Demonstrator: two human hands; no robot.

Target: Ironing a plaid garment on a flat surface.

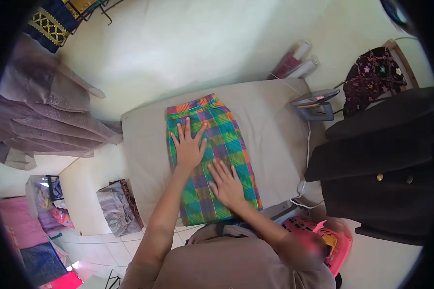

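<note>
A green, purple and orange checked skirt (226,137) lies spread out on a beige padded ironing table (147,149), its waistband at the far end. My left hand (190,148) rests flat on its upper part, fingers spread. Lower and more to the right, my right hand (226,185) lies palm down on the cloth with the fingers stretched out. Neither hand grips anything. At the table's right end an iron (316,106) stands with its grey handle toward me and its cord hanging down.
A dark jacket (376,168) with gold buttons hangs at the right, close to the table. Greyish garments (48,106) hang on the left. Folded cloth (116,209) sits left of the table. A pink basket (340,248) stands below right. Rolled tubes (296,60) lean on the wall.
</note>
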